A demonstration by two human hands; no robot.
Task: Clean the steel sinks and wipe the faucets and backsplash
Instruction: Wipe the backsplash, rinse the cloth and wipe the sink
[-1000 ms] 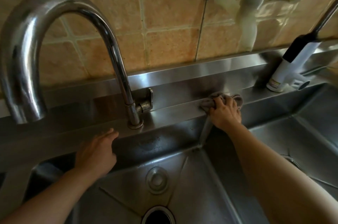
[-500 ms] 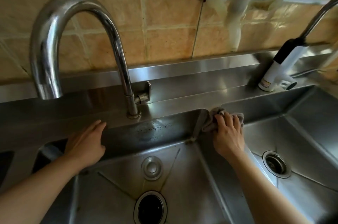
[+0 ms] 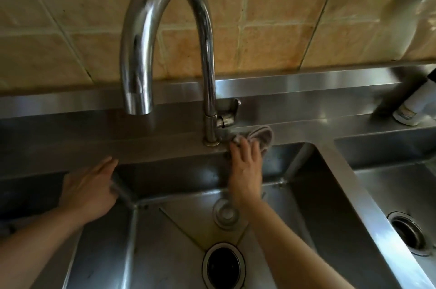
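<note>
While our right hand (image 3: 245, 168) presses a grey cloth (image 3: 260, 136) onto the steel ledge (image 3: 165, 144), its fingers (image 3: 243, 146) lie fairly straight on top of the cloth, pinning it flat rather than clenching it; the cloth sits just right of the faucet (image 3: 210, 90) base, touching or nearly touching it; our left hand (image 3: 90, 188) rests on the ledge's front edge at the sink's (image 3: 165, 241) left rear corner, fingers loose and extended, holding nothing; the faucet arches over the gap between our hands, spout hanging above the ledge; behind runs the steel backsplash (image 3: 295, 85) under tan tiles (image 3: 271, 45); a second sink (image 3: 389, 194) lies to the right past a divider; bare ledge stretches left of the faucet and right of the cloth.
</note>
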